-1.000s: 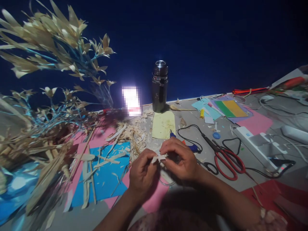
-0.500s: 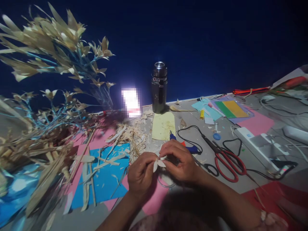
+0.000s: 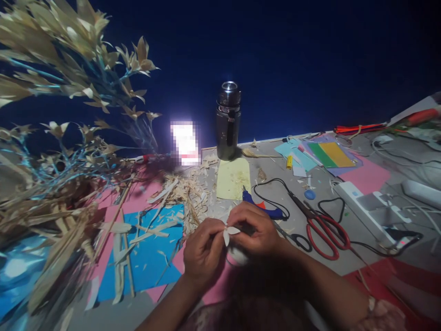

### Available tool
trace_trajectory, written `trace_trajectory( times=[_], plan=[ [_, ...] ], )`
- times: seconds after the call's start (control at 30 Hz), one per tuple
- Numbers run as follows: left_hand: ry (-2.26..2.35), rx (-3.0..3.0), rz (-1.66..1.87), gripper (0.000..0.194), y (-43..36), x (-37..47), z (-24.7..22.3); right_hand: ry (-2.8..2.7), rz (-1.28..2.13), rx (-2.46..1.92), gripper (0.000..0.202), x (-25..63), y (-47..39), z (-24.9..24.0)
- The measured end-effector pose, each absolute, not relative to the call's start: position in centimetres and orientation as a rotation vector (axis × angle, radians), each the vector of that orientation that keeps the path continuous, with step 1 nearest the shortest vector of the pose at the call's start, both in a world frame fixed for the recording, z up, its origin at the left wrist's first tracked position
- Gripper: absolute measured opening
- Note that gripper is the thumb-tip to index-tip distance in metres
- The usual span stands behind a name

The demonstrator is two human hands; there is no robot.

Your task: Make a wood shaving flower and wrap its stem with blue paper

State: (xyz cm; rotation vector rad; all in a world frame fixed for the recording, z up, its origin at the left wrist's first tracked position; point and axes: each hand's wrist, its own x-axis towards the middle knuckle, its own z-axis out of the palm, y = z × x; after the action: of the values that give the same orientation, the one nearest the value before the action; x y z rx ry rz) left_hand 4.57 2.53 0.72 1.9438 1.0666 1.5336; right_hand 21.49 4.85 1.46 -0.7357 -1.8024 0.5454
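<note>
A small pale flower [image 3: 226, 235] with pointed petals is between my two hands, over the table near its front edge. My left hand [image 3: 204, 250] pinches the flower at its left side, fingers curled. From the right, my right hand [image 3: 255, 229] holds it too, with thumb and fingertips close together. Just beyond my right hand lies a blue glue gun [image 3: 272, 213], partly hidden by the fingers. A yellow sheet [image 3: 233, 179] with stains lies past the hands, and a dark flask [image 3: 228, 124] stands upright behind it.
Red-handled scissors [image 3: 327, 236] and a white power strip [image 3: 367, 214] with cables lie at right. A blue sheet [image 3: 148, 264] bears dry strips at left. Bunches of dried flowers [image 3: 79, 50] rise at the upper left. A bright, pixelated light [image 3: 186, 141] stands left of the flask.
The flower has turned slightly, and its petals show more between the fingertips. Both hands keep their hold. The view has shifted a little, with the dried flowers further left.
</note>
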Motion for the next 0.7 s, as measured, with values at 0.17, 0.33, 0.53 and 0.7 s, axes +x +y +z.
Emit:
trace_trajectory(
  times=[0.17, 0.33, 0.53, 0.7],
  plan=[
    [1.060, 1.926, 1.541, 0.018, 2.39, 4.58, 0.88, -1.789, 0.619, -0.764, 0.003, 21.47, 4.69, 1.22],
    [1.041, 1.955, 1.533, 0.018, 2.35, 4.31, 0.93, -1.774, 0.640, -0.746, 0.003, 21.49, 4.56, 1.27],
    [1.009, 2.007, 1.546, 0.020, 2.50, 4.29, 1.07, -1.788, 0.645, -0.730, 0.008, 21.67, 4.70, 1.53],
    [0.989, 1.992, 1.541, 0.020, 2.59, 4.33, 1.20, -1.753, 0.713, -0.725, 0.008, 21.70, 4.77, 1.42]
  ],
)
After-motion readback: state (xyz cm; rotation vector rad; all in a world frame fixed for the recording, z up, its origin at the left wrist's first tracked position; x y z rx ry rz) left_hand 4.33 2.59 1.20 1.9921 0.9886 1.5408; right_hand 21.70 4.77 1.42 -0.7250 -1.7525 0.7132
